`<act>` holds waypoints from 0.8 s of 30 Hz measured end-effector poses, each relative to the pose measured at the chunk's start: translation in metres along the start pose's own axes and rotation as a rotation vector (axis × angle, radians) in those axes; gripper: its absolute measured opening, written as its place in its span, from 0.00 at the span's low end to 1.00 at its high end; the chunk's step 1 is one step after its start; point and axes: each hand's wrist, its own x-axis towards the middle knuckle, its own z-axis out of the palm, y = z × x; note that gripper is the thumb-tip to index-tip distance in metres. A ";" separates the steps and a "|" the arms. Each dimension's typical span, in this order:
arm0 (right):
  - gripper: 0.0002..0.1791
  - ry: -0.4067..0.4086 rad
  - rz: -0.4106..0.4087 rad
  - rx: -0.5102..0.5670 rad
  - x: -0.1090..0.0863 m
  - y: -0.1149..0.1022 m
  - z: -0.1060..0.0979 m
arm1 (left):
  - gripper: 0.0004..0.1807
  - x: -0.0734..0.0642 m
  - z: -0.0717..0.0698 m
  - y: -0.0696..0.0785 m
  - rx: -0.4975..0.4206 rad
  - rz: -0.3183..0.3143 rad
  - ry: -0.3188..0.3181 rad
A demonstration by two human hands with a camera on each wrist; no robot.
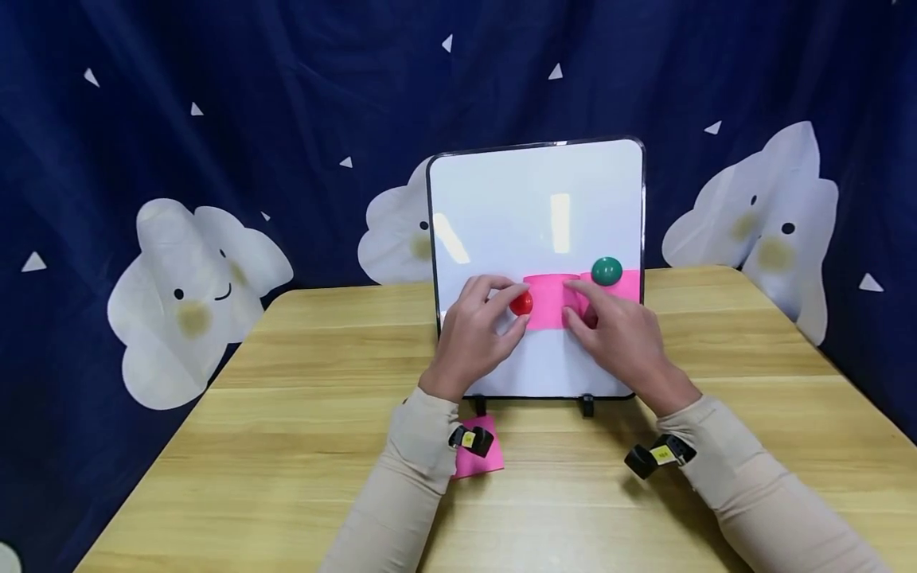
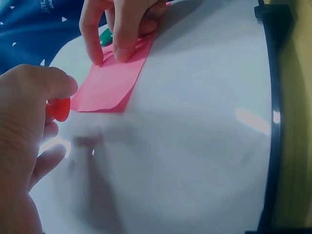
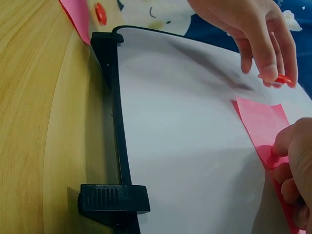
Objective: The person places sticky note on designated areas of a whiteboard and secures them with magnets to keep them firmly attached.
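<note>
My left hand pinches a round red magnet between thumb and fingers, right beside the left edge of a pink sticky note. That note lies across the upright whiteboard, its free edge lifting a little in the left wrist view. My right hand holds the note near its right edge, thumb and index finger curled on it. To the right, a green magnet sits at the top of a second pink note, partly hidden by the right hand.
The whiteboard stands on black feet on a wooden table. Before it lies another pink sticky note, partly behind the left wrist. Another red magnet is on the table. A dark blue curtain hangs behind.
</note>
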 end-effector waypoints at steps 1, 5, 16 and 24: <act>0.24 -0.001 0.001 0.001 0.000 0.000 0.000 | 0.19 0.002 0.000 0.000 0.000 0.001 -0.002; 0.25 -0.001 0.013 0.004 0.000 0.000 -0.001 | 0.19 0.009 0.001 0.003 0.017 0.020 -0.013; 0.25 -0.001 0.016 0.007 -0.004 0.001 0.001 | 0.24 0.030 0.007 0.011 0.212 0.037 -0.095; 0.23 0.011 -0.002 0.013 -0.002 0.000 -0.002 | 0.23 0.040 0.013 0.016 0.280 0.074 -0.130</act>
